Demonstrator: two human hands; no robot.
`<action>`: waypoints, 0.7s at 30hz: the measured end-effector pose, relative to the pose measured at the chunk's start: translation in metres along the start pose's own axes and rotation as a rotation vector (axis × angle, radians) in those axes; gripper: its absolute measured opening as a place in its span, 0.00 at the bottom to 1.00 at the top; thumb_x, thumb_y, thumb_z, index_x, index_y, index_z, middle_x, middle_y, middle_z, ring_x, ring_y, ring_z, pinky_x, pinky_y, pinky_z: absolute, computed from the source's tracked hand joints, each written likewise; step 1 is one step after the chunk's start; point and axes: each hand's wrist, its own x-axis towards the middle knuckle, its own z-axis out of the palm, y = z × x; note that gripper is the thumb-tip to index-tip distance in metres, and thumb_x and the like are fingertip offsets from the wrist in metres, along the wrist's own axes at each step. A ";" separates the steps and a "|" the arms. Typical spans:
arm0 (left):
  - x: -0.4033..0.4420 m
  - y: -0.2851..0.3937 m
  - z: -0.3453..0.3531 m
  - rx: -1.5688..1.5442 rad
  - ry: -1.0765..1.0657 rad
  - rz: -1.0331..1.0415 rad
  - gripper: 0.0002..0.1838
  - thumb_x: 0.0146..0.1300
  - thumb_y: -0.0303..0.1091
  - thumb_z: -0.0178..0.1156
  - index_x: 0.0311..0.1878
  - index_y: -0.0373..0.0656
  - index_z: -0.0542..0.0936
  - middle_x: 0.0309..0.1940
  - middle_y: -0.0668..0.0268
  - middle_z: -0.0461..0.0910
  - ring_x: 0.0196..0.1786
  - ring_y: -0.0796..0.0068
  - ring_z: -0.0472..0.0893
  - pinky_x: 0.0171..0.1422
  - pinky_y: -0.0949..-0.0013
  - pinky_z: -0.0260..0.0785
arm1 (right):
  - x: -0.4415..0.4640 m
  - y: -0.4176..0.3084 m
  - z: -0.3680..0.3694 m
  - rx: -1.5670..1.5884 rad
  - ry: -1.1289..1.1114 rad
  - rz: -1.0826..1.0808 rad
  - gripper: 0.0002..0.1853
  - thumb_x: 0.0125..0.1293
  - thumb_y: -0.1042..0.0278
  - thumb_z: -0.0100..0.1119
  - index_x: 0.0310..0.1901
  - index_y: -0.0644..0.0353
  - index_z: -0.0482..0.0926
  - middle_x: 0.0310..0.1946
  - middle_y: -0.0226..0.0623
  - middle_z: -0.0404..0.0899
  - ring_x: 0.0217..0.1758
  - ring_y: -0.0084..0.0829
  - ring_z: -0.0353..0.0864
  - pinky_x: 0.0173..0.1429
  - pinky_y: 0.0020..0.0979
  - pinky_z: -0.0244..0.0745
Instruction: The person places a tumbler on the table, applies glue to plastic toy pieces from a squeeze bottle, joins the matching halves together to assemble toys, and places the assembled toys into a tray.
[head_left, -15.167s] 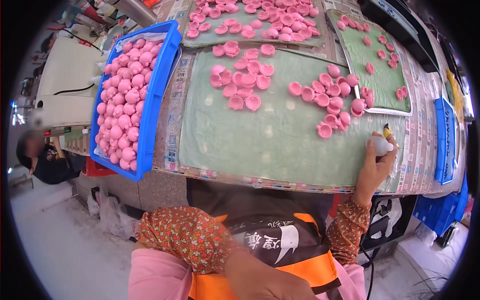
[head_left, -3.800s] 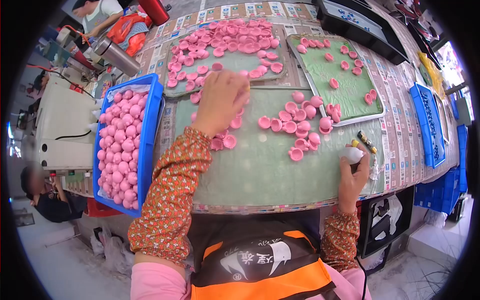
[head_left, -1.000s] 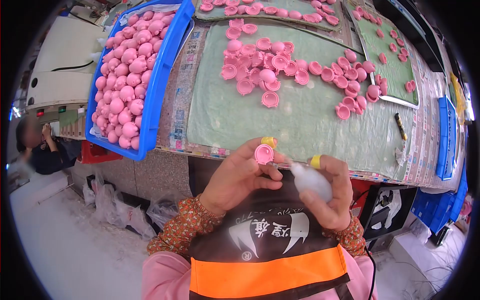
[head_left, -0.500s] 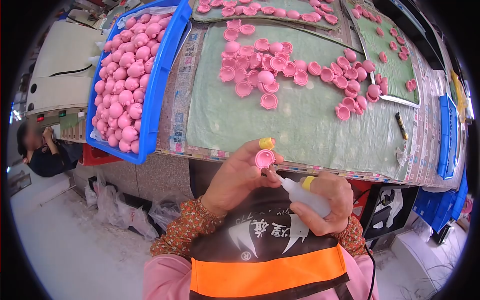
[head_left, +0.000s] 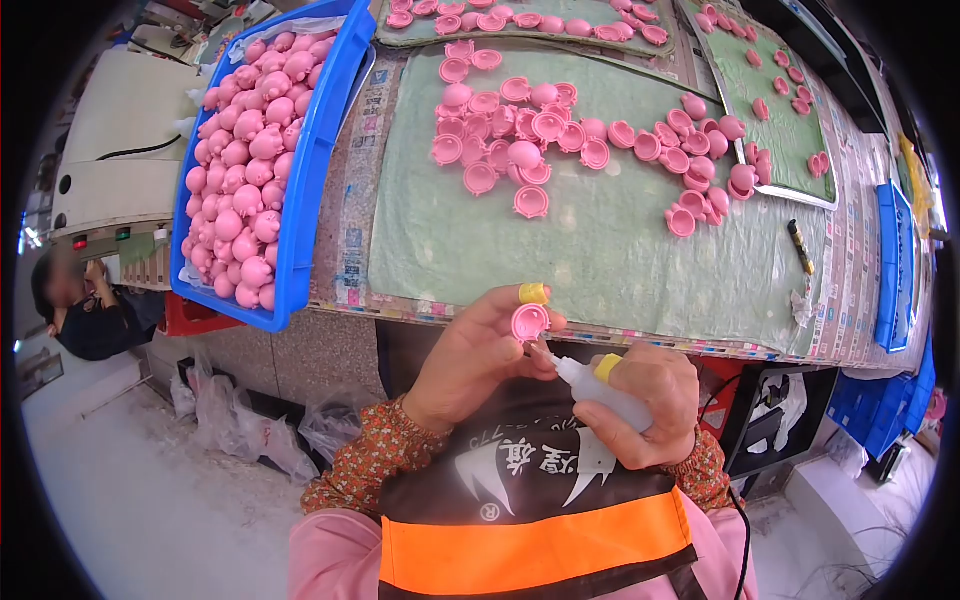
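Note:
Pinched in the fingers of my left hand (head_left: 478, 350) is a pink plastic half-shell (head_left: 530, 322), its hollow side facing me. My right hand (head_left: 650, 400) is wrapped round a translucent squeeze bottle (head_left: 612, 398), whose narrow nozzle points left, close beneath the half-shell. Whether the tip touches the shell or my left fingers, I cannot tell. Yellow tape (head_left: 533, 293) wraps a left finger, and more yellow tape (head_left: 606, 368) is on my right thumb or finger. Beyond my hands, several loose pink half-shells (head_left: 531, 202) lie on the green mat (head_left: 430, 240), some hollow side up.
A blue bin (head_left: 300, 225) full of pink round pieces stands at the left. More half-shells rest on a green board (head_left: 780, 150) at right and a tray at the back. A black marker-like stick (head_left: 801, 246) lies on the right. A person (head_left: 95, 305) sits far left.
The half-shell and the bottle stay close together in my hands, the nozzle a little lower and further left. The table scene has shifted slightly with the camera.

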 end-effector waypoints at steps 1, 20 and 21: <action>0.000 0.000 0.000 0.001 0.000 -0.001 0.30 0.66 0.37 0.64 0.69 0.43 0.65 0.57 0.55 0.75 0.51 0.71 0.81 0.53 0.67 0.80 | 0.000 0.000 0.000 -0.008 -0.001 -0.006 0.17 0.47 0.73 0.76 0.35 0.61 0.75 0.23 0.36 0.79 0.19 0.34 0.77 0.23 0.31 0.68; -0.004 -0.003 0.000 0.063 0.025 -0.021 0.26 0.67 0.38 0.62 0.66 0.42 0.67 0.55 0.57 0.77 0.47 0.73 0.82 0.54 0.64 0.79 | -0.006 0.004 -0.003 0.005 -0.032 0.006 0.18 0.50 0.73 0.73 0.39 0.62 0.72 0.27 0.41 0.80 0.20 0.36 0.76 0.25 0.35 0.68; -0.004 -0.003 0.001 0.073 0.031 -0.028 0.24 0.68 0.38 0.60 0.65 0.43 0.68 0.54 0.58 0.78 0.45 0.73 0.81 0.55 0.64 0.77 | -0.007 0.004 -0.003 0.016 -0.031 0.032 0.19 0.50 0.72 0.73 0.40 0.62 0.72 0.28 0.42 0.80 0.21 0.36 0.76 0.26 0.34 0.69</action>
